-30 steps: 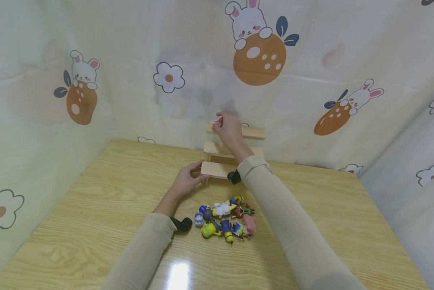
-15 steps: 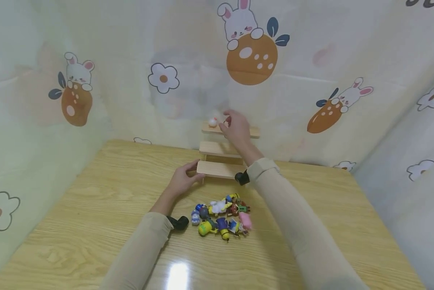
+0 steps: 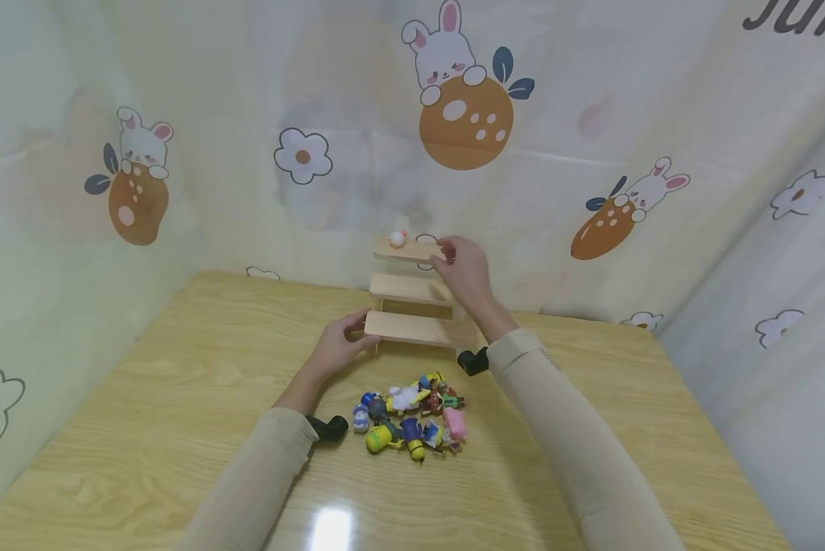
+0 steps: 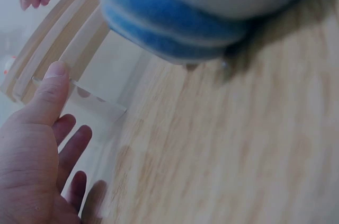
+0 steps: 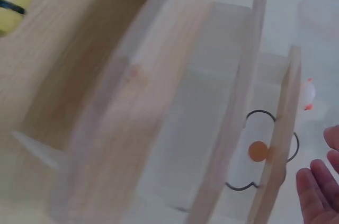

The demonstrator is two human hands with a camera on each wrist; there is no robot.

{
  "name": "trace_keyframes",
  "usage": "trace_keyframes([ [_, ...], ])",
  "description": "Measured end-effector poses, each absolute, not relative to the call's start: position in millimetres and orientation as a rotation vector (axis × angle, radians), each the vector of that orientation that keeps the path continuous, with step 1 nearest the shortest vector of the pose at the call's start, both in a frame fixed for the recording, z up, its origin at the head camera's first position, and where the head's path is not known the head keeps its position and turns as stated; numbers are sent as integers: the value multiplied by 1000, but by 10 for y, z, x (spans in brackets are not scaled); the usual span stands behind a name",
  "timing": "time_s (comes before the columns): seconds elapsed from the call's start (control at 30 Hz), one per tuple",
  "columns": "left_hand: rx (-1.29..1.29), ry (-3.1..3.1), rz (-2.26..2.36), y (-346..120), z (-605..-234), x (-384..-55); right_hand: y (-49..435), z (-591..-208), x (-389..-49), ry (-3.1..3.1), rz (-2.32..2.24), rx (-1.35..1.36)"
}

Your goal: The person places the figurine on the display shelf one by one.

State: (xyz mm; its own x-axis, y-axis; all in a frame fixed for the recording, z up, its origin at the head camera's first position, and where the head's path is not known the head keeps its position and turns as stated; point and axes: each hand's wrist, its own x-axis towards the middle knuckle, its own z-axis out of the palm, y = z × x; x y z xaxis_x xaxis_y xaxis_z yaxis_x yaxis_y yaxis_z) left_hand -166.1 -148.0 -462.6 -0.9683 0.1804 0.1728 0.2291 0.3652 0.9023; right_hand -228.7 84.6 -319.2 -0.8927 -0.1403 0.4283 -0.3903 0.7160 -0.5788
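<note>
A three-tier wooden display stand (image 3: 412, 327) stands at the back of the table. My left hand (image 3: 334, 348) holds the left end of its bottom step, with the thumb (image 4: 53, 83) at the front edge and the other fingers behind. On the left part of the top step sits a small white round toy figure (image 3: 398, 239) with orange-red bits. My right hand (image 3: 466, 269), holding nothing, is at the right end of the top step with its fingers loosely bent. In the right wrist view, its fingertips (image 5: 312, 181) show beside the top step, apart from the white figure (image 5: 308, 94).
In front of the stand lies a cluster of several small toy figures, among them a pink one (image 3: 455, 423), a yellow-green one (image 3: 379, 438) and a blue-and-white one (image 3: 360, 418). A printed curtain (image 3: 357, 92) hangs close behind the stand.
My right hand has let go of the white figure, leaving it on the top step, and has moved right along that step. The left hand has kept its hold on the stand.
</note>
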Motion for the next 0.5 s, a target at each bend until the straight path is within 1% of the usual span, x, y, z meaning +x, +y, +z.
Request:
trace_keyframes([
  [0.23,-352,-2557,-1702,-1490,-4666,-1670,591,-3065,-2549,-2744,901,443],
  [0.5,-340,-2522,-1731,-1436,-4667,-1655,360,-3031,-2706,-2802,817,418],
])
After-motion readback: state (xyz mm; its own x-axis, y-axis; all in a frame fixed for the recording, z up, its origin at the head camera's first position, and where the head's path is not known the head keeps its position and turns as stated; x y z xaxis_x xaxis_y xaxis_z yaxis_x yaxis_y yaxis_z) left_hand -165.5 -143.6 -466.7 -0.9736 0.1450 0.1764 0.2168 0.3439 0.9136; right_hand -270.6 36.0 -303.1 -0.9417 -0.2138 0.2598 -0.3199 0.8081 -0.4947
